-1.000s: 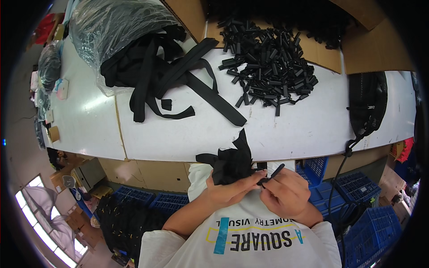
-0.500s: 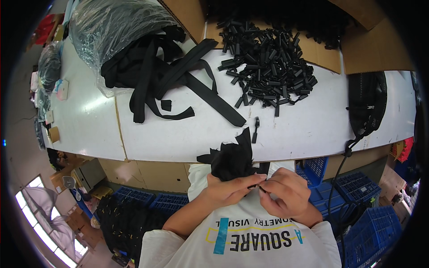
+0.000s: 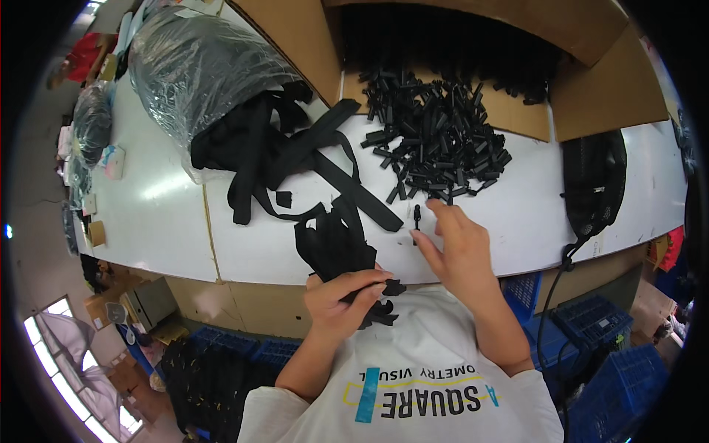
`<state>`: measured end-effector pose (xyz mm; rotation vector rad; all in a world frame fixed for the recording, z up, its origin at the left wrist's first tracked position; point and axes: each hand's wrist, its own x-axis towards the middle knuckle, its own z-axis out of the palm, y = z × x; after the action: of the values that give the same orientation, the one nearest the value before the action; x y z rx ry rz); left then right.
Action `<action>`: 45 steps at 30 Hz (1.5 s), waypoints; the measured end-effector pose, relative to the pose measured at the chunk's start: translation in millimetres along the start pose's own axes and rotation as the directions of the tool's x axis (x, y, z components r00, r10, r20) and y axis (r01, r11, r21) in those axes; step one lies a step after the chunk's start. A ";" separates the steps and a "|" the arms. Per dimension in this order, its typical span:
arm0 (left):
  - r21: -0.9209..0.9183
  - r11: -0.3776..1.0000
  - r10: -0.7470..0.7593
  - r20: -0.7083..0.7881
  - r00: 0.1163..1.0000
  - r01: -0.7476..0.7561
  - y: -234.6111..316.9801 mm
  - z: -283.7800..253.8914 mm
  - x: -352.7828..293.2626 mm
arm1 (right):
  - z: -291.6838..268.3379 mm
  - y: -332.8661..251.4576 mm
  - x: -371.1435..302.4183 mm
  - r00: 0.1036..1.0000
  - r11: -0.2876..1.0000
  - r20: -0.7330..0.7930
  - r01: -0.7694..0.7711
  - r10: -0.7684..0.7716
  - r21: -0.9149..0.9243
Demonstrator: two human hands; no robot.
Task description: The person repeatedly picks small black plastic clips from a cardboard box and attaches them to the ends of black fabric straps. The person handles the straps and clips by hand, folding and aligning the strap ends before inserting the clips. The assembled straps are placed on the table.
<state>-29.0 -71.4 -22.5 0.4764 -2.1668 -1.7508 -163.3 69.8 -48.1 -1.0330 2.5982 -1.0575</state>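
My left hand (image 3: 341,297) is closed around a bundle of black zipper strips (image 3: 332,240). The bundle's upper part rests over the table's near edge, and short ends stick out past my thumb and fingertips. My right hand (image 3: 459,247) reaches over the tabletop, thumb and forefinger apart with nothing visible between them. Just beside those fingertips lies a single black zipper slider with a long pull (image 3: 417,215). Farther back is a heap of similar black sliders (image 3: 436,140), spilling from the mouth of a cardboard box (image 3: 609,92).
More black strips (image 3: 251,162) lie loose at the left, coming out of a clear plastic bag (image 3: 199,59). A black mesh pouch (image 3: 594,177) with a cord sits on the right of the white table (image 3: 148,214). Blue crates (image 3: 605,391) stand below at the right.
My right hand has left the left hand and moved up to the lone slider, its fingers spreading. My left hand has shifted left with the bundle, which now lies farther onto the table.
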 end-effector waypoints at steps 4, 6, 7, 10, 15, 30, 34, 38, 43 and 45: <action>0.029 0.996 0.085 0.019 0.996 -0.085 4.4 -2.4 8.5 | 27.4 -2.5 7.8 0.997 0.953 0.044 0.079 -0.069 -0.293; -0.005 0.996 0.092 0.021 0.996 -0.092 2.8 -4.6 8.3 | 29.8 0.1 8.0 0.991 0.928 0.062 0.132 -0.118 -0.348; -0.022 0.995 0.098 0.017 0.995 -0.098 0.1 -5.6 7.0 | 27.9 0.6 9.0 0.986 0.924 0.078 0.168 -0.150 -0.344; -0.052 0.992 0.115 0.010 0.993 -0.114 -5.9 -4.0 7.4 | 13.9 2.8 5.8 0.982 0.979 0.103 0.168 -0.156 -0.116; -0.054 0.996 0.071 -0.017 0.997 -0.072 -9.2 3.5 6.0 | -21.3 18.6 -18.1 0.980 0.409 0.158 -0.194 0.120 0.892; 0.062 0.997 0.055 -0.013 0.998 -0.054 -4.4 11.1 14.5 | -25.7 -11.9 -48.8 0.961 0.255 0.069 -0.140 0.269 0.957; 0.110 0.988 0.116 -0.038 0.993 -0.111 4.5 10.8 17.2 | -30.9 -15.9 -46.9 0.969 0.248 0.100 -0.157 0.225 0.956; 0.105 0.990 0.088 0.029 0.996 -0.091 9.6 9.0 16.3 | -30.2 -27.2 -39.7 0.980 0.239 0.125 -0.159 0.152 0.958; 0.148 0.984 0.088 0.095 0.991 -0.102 17.9 5.5 16.4 | -36.5 -26.8 -33.2 0.995 0.494 0.092 -0.056 -0.050 0.868; 0.149 0.984 0.084 0.111 0.990 -0.100 21.0 5.3 14.6 | -39.4 -27.2 -30.5 0.991 0.608 0.085 -0.002 -0.108 0.794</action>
<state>-45.6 -69.2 -2.5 0.3221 -2.3691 -1.5996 -140.3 97.7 -4.3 -0.8708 1.6345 -1.8360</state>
